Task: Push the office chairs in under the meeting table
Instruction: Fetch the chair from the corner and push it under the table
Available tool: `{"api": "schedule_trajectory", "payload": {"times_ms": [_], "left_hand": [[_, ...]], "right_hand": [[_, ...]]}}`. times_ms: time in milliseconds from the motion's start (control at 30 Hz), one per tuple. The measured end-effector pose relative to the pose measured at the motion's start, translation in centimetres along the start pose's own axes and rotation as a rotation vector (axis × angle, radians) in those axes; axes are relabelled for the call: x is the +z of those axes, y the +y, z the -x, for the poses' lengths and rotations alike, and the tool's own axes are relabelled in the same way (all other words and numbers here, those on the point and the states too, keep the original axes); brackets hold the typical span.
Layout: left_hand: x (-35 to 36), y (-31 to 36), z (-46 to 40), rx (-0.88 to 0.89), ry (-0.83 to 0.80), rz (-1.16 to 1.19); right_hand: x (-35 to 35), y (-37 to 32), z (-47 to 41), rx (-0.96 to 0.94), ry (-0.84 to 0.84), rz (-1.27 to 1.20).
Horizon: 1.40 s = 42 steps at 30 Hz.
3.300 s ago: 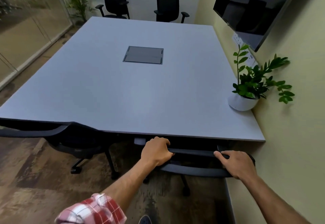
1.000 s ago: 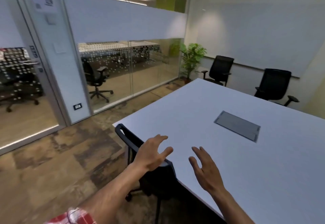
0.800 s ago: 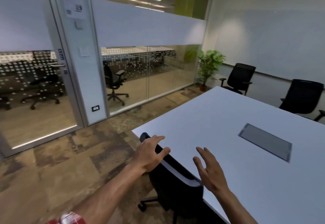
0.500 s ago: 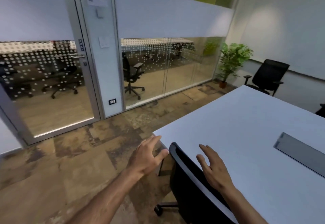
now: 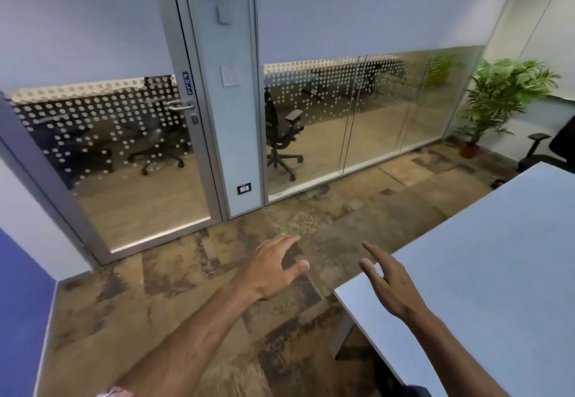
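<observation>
The grey meeting table (image 5: 485,272) fills the right side, its near corner just below my right hand. My left hand (image 5: 273,269) hovers over the carpet left of that corner, fingers spread and holding nothing. My right hand (image 5: 389,284) floats above the table's corner, fingers straight and empty. A sliver of a dark chair (image 5: 413,389) shows at the bottom edge beside my right forearm. One black office chair (image 5: 557,147) stands at the far right, beyond the table's far end, partly cut off by the frame.
A glass wall with a door (image 5: 133,160) marked PULL runs across the back, more chairs behind it. A potted palm (image 5: 501,97) stands in the far right corner. Patterned brown carpet (image 5: 217,272) lies open between table and glass.
My view has swung left, toward the glass wall. The black chair back that stood between my hands has dropped out of sight. Both hands stay raised and empty.
</observation>
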State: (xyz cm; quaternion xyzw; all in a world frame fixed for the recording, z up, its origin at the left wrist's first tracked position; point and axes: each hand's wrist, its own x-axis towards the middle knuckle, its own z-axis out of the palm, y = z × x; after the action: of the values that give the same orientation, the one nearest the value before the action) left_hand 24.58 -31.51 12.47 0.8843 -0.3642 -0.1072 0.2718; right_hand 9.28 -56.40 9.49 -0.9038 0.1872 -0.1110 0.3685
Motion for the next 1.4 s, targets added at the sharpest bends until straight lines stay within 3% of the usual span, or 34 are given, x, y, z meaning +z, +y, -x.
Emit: {"api": "schedule_trajectory", "payload": {"times_ms": [367, 633, 833, 1033, 1400], "left_hand": [[-2.3, -6.4, -27.1, 0.124, -0.117, 0.016], [-3.5, -7.7, -48.7, 0.292, -0.275, -0.026], [-0.9, -3.9, -61.9, 0.469, -0.343, 0.024], [4.5, 0.6, -74.5, 0.532, -0.393, 0.026], [10.7, 15.5, -98.5, 0.619, -0.396, 0.122]], "right_hand": [[1.1, 1.2, -22.9, 0.05, 0.114, 0.058], [-1.0, 2.8, -37.3, 0.238, 0.259, 0.064], [-4.7, 6.3, -44.5, 0.367, 0.379, 0.047], [-9.5, 15.3, -51.8, 0.457, 0.453, 0.013], [-25.9, 29.2, -67.5, 0.487, 0.548, 0.071]]}}
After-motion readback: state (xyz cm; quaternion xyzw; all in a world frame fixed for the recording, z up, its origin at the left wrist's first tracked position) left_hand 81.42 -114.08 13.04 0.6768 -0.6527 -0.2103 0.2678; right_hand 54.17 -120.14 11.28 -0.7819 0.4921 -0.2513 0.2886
